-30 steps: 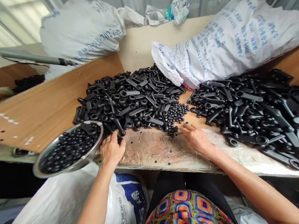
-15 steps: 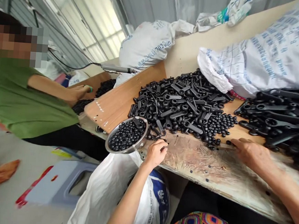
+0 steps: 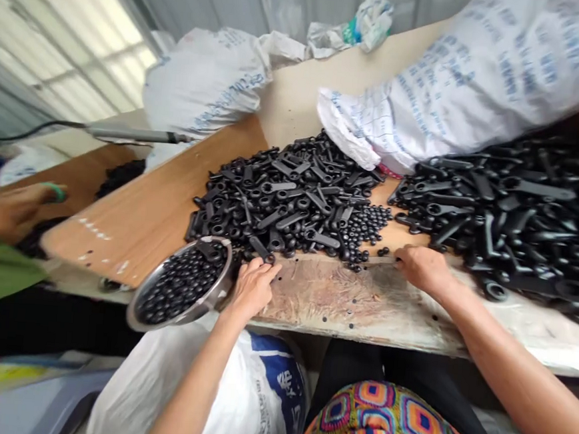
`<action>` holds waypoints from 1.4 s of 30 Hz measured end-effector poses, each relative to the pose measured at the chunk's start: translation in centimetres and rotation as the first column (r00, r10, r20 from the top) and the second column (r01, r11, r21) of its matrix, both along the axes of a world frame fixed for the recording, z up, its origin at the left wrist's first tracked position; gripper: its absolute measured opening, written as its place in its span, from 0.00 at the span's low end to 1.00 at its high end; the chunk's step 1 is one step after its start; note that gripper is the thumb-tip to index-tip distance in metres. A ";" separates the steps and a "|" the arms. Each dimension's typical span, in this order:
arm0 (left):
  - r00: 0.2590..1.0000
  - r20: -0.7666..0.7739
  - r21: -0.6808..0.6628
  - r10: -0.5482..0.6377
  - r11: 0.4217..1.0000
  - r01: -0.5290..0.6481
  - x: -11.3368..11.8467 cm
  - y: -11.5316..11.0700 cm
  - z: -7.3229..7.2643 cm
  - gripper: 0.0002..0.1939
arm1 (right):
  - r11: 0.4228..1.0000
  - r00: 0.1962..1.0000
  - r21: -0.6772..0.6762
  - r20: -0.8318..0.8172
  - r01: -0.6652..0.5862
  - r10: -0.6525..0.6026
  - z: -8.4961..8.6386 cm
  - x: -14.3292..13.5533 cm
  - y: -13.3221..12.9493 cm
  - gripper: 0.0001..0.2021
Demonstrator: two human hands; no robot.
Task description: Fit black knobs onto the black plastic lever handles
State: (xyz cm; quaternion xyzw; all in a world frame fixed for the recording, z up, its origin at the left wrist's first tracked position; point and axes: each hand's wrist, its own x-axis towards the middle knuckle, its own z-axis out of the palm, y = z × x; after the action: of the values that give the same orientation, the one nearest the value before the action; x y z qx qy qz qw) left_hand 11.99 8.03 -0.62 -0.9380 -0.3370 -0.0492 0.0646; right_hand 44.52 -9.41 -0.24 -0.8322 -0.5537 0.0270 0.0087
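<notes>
My left hand (image 3: 255, 285) is at the front edge of a pile of black lever-shaped parts (image 3: 291, 197) with ring ends. Its fingers are stretched out and touch the parts there, thumb apart. Beside it, a metal bowl (image 3: 136, 312) full of small round black pieces (image 3: 184, 282) tilts at the table edge. My right hand (image 3: 423, 269) rests low over the table, its fingers pinched on a small round black piece (image 3: 398, 257). More round pieces (image 3: 366, 224) lie loose between the two hands, against the pile.
A second heap of black levers (image 3: 516, 201) lies on the right. A printed white sack (image 3: 429, 101) rests behind, another sack (image 3: 205, 80) at back left. A wooden board (image 3: 145, 205) divides off a co-worker's arm (image 3: 9, 208). Below hangs an open white bag (image 3: 156, 380).
The view has swung left to right, shifting the scene leftward. My left hand has opened and reached to the pile's edge; a small black piece showed at its fingers before. My right hand stays pinched.
</notes>
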 end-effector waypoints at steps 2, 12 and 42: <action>0.994 0.071 -0.017 -0.082 0.996 0.083 0.7 -0.3 0.3 0.23 | 0.999 0.999 0.045 -0.040 0.005 -0.003 0.4 -0.1 -0.6 0.09; 0.829 0.378 -0.118 -0.411 0.867 0.484 11.0 -10.3 -1.2 0.19 | 0.837 0.131 0.377 -0.926 0.397 0.354 -0.9 -3.8 -6.9 0.11; 0.974 0.193 -0.396 0.119 0.918 -0.033 11.9 -11.0 0.0 0.28 | 0.754 -0.422 0.199 -0.726 0.626 0.542 -3.4 -4.0 -9.5 0.11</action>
State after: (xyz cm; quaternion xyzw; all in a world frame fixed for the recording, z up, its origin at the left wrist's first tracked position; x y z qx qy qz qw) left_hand 23.86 -3.00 -0.63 -0.9074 -0.3813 -0.0788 -0.1579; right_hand 40.55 -18.92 -3.69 -0.3440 -0.1872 0.5192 0.7596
